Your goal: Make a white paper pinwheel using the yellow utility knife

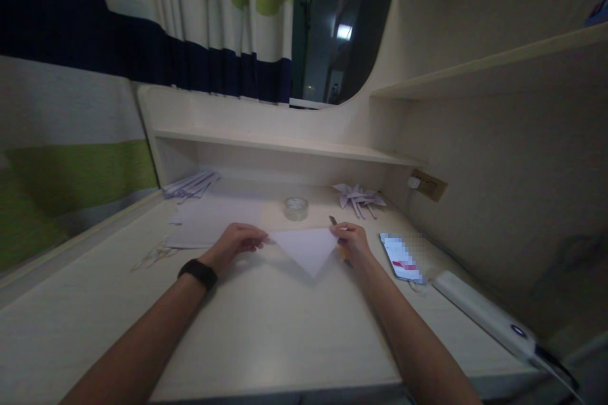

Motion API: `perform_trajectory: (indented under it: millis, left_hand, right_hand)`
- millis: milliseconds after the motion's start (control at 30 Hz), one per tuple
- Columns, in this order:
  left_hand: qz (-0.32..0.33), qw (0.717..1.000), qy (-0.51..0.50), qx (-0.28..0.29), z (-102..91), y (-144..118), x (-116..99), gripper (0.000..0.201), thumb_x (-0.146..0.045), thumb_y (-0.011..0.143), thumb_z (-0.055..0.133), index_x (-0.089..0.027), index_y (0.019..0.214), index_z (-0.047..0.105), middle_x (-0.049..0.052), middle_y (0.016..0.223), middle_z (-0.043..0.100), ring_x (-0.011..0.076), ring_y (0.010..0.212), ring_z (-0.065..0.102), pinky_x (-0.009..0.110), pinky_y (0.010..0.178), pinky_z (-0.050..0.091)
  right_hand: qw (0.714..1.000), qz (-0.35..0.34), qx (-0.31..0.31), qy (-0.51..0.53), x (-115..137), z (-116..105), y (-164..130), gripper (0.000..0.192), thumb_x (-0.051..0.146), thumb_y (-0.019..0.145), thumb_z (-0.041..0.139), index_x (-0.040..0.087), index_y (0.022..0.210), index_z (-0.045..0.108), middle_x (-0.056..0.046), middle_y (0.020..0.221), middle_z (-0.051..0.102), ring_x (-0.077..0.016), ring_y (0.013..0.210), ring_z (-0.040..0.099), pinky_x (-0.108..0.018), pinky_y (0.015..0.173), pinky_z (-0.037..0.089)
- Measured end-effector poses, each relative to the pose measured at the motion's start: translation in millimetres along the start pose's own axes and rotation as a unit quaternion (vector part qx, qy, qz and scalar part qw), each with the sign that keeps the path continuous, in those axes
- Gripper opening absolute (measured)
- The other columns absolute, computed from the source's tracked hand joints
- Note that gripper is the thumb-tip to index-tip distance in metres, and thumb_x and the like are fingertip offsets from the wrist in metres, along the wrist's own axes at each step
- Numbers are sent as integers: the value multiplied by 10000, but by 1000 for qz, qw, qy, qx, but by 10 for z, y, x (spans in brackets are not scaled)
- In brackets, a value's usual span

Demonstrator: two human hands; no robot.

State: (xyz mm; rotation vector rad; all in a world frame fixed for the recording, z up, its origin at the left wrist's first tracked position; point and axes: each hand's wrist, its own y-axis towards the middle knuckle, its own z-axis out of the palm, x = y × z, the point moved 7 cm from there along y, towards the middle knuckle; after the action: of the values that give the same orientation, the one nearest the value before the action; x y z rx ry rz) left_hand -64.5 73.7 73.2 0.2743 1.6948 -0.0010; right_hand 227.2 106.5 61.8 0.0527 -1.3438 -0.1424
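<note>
The right hand (350,237) partly hides a yellow-handled cutter (344,254), mosaic blurs part of the smartphone (400,257) screen, both forearms (149,316) leave by the bottom edge, and the right edge crops an unidentifiable blue object (598,12).

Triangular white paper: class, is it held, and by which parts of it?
The triangular paper is held by its upper corners: left hand at one, right hand at the other.

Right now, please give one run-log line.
left hand: holds white triangular paper, left corner; right hand: holds right corner; clear tape roll: beyond paper
</note>
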Motion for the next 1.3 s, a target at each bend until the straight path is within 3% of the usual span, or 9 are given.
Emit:
perform_trajectory:
  millis: [67,133,300,433,567,767,867,1100,1300]
  left_hand:
    - [19,997,1,-79,-86,7,-33,295,-401,693,636,-121,740,714,117,792,697,176,672,610,283,622,459]
    - [35,993,44,-104,-66,10,-87,344,-443,724,583,-124,740,712,116,801,698,186,696,614,288,632,457]
    - [101,946,301,59,314,-2,-232,386,-457,777,529,-137,653,705,24,603,652,156,580,558,231,555,356]
    - [121,921,325,177,503,-77,-202,331,-395,799,524,-134,739,719,17,656,660,136,590,546,206,539,327]
    - [111,920,316,206,566,-98,-88,351,-377,808,518,-107,653,682,2,557,588,116,529,490,203,504,299]
    - [144,897,345,238,709,-118,-18,296,-315,816,506,-114,697,688,12,615,618,120,579,516,205,543,317]
    - [143,888,361,247,750,-138,-38,298,-318,821,500,-116,707,688,16,631,629,119,585,514,208,551,319]
    - [130,888,377,227,606,-142,-150,298,-326,803,501,-121,689,685,31,645,651,123,575,517,214,548,318]
    - [100,918,344,169,266,-19,-260,334,-403,767,528,-135,635,678,20,599,633,131,549,501,224,538,326]
  right_hand:
    - [1000,-1,-1,-1,-53,29,1,267,297,443,822,145,583,654,-26,561,631,-148,530,573,-268,544,442]
    - [999,2,16,-29,-135,98,-8,293,323,456,825,135,616,668,-32,553,630,-150,520,574,-265,529,436]
    - [986,-17,62,-156,-309,362,-128,354,411,528,789,117,698,691,-13,490,589,-106,409,488,-225,423,349]
    - [979,-8,86,-183,-346,563,-279,328,396,542,772,123,706,697,2,467,570,-85,365,430,-212,385,314]
    - [968,-20,104,-226,-272,629,-342,229,333,566,751,129,655,696,11,448,554,-81,375,418,-203,386,300]
    - [913,-58,294,-277,-270,760,-419,124,240,619,673,119,601,700,-25,557,641,-111,502,509,-221,509,386]
    - [900,-50,329,-282,-327,779,-443,132,226,629,646,113,608,710,-21,549,641,-112,502,503,-226,519,385]
    - [890,-25,344,-297,-222,726,-446,131,210,638,624,120,608,714,-4,511,619,-103,488,491,-211,496,362]
    - [940,-45,235,-244,50,484,-279,171,274,655,633,127,639,719,-56,598,677,-122,523,531,-213,482,363]
